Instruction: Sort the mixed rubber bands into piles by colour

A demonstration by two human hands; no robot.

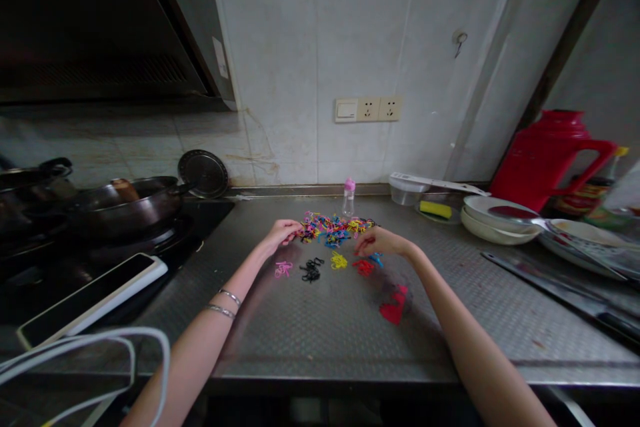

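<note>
A mixed heap of coloured bands (330,228) lies on the metal counter (310,340). At the heap's left edge, the closed fingertips of my left hand (284,233) touch the bands; what they pinch is too small to name. My right hand (376,241) hovers with fingers bent down above the red pile (364,267), close to a small blue pile (376,259); its fingertips are too unclear to read. Nearer me, from left to right, lie a pink pile (283,269), a black pile (312,269) and a yellow pile (339,260).
Behind the heap stands a small pink-capped bottle (349,199). A clear bag with a red patch (394,305) lies front right. Pans (135,203) and a phone (93,297) are left; bowls (493,223), a knife (555,290) and a red jug (540,160) are right.
</note>
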